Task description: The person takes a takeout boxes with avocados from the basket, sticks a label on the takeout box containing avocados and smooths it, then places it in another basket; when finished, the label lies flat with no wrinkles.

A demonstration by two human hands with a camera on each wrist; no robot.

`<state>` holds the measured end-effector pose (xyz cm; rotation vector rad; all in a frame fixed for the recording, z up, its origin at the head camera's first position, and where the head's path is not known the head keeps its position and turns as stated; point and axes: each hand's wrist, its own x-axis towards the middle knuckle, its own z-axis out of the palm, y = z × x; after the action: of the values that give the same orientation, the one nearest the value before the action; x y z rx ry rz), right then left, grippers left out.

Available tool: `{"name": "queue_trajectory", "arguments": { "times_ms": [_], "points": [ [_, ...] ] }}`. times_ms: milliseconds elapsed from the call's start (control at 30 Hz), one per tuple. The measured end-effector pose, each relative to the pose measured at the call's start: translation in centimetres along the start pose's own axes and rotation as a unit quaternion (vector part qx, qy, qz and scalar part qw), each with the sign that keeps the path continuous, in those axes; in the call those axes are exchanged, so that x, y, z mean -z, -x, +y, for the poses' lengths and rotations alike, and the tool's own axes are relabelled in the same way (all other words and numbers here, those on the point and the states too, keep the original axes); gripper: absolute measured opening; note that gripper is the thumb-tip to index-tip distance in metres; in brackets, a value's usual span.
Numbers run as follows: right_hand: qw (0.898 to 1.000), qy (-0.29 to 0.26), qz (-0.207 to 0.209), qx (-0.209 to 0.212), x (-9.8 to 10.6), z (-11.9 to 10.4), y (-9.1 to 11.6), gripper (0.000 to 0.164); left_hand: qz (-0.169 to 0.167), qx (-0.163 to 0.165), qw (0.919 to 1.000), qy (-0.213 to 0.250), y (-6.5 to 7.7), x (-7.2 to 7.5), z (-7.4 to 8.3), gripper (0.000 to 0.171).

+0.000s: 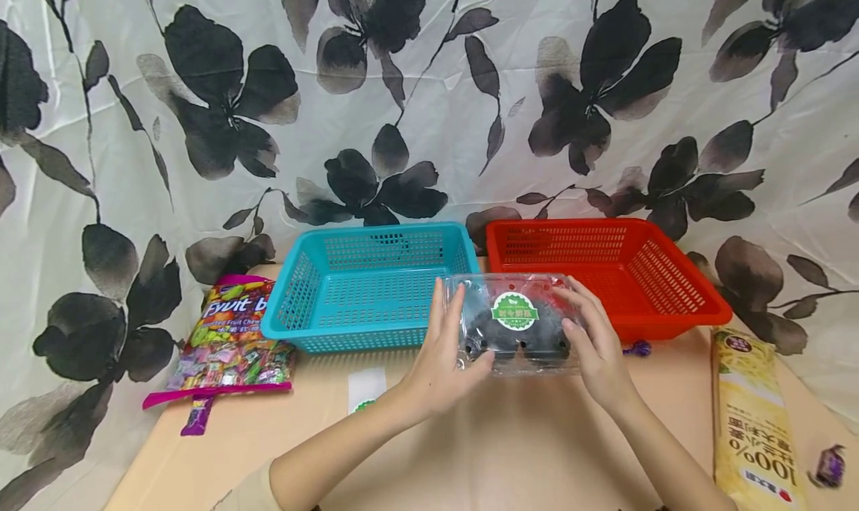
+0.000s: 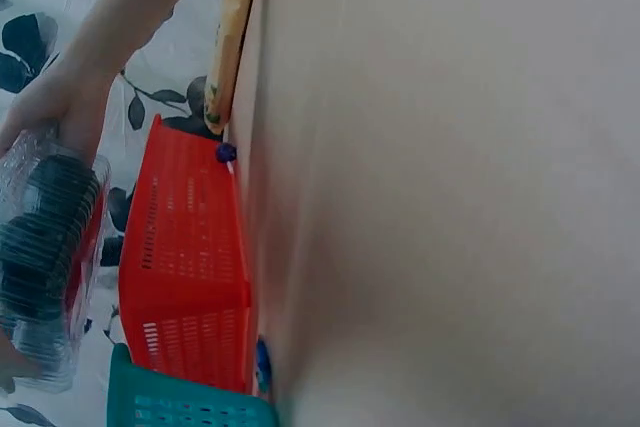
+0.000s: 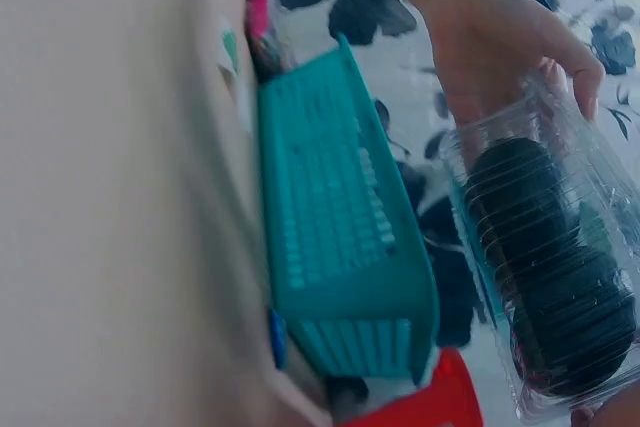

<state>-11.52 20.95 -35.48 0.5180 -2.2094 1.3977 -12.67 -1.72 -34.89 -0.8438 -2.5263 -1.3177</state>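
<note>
A clear plastic clamshell box with a green and white round sticker is held up in the air between both hands. Dark oval pieces lie inside it, looking like fruit through the ribbed plastic. My left hand grips its left end, thumb at the near edge and fingers along the side. On the opposite end, my right hand grips with thumb and fingers. The box overlaps the front corners of a blue basket and a red basket in the head view.
A bag of fruit chews leans by the blue basket, with a purple-wrapped candy below. A white paper slip lies in front. At right are a yellow pasta pack and another wrapped candy. A floral curtain hangs behind.
</note>
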Motion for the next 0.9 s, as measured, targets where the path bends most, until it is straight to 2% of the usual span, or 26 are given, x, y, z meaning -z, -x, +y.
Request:
{"name": "queue_trajectory", "arguments": {
  "times_ms": [167, 233, 567, 700, 900],
  "points": [
    [0.999, 0.020, 0.026, 0.000, 1.3, 0.4, -1.1, 0.036, -0.043, 0.013, 0.9965, -0.070, -2.2, -0.9, 0.0, 0.099],
    [0.999, 0.040, 0.035, -0.004, 1.8, 0.8, -1.5, 0.036, -0.050, 0.014, 0.9955, -0.079, -3.0, -1.4, -0.1, 0.102],
    [0.985, 0.136, 0.102, -0.012, 3.0, 3.7, -3.0, 0.033, -0.050, -0.025, 0.9937, -0.097, -6.9, -3.2, -0.4, 0.103],
    [0.982, 0.148, 0.114, -0.021, 3.3, 4.8, -3.7, 0.031, -0.058, -0.013, 0.9917, -0.114, -8.3, -3.7, -0.4, 0.103],
    [0.983, 0.136, 0.120, -0.040, 4.1, 5.8, -5.4, 0.032, -0.058, -0.008, 0.9850, -0.163, -10.7, -3.9, 0.1, 0.102]
  ]
}}
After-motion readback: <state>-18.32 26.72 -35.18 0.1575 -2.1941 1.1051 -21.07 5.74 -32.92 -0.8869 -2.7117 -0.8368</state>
